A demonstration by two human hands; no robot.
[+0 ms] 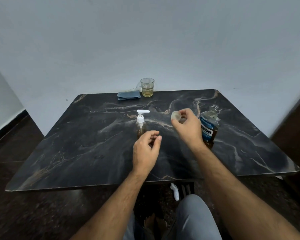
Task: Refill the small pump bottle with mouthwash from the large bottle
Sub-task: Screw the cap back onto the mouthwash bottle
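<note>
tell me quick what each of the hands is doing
Left hand: loosely curled, holding nothing.
Right hand: pinching the clear cap.

The only readable text stands on the blue label (207,131) of the large mouthwash bottle (209,129), at the right side of the table. The label carries white capital letters reading "TERINE"; the first letters of the word are covered by the right hand (186,126). Below this word, a smaller word reads "MINT". Further fine print above and below these words is too small and blurred to read. No other object in view carries legible text.
</note>
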